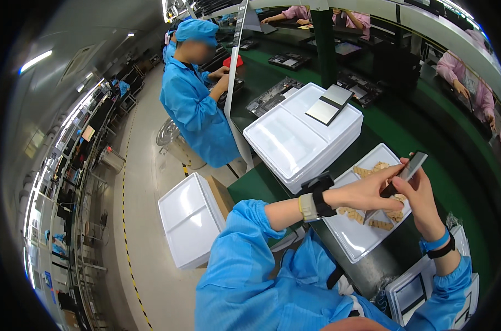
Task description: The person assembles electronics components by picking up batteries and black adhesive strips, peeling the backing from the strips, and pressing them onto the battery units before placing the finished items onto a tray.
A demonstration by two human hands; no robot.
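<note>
While both hands meet at about three o'clock in the head view, the right hand (421,193) pinches a slim dark flat part (409,168) upright, likely to face it toward the eyes. The left hand (371,190) closes its fingertips on the part's lower end. Directly beneath, a white tray (360,243) holds tan strips (380,223) within reach. Stacked white trays (294,143) sit at twelve o'clock.

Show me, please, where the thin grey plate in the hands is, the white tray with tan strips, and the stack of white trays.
thin grey plate (413,165), head view, upper end.
white tray (356,243), head view, bare floor.
stack of white trays (286,140), head view, top lid.
</note>
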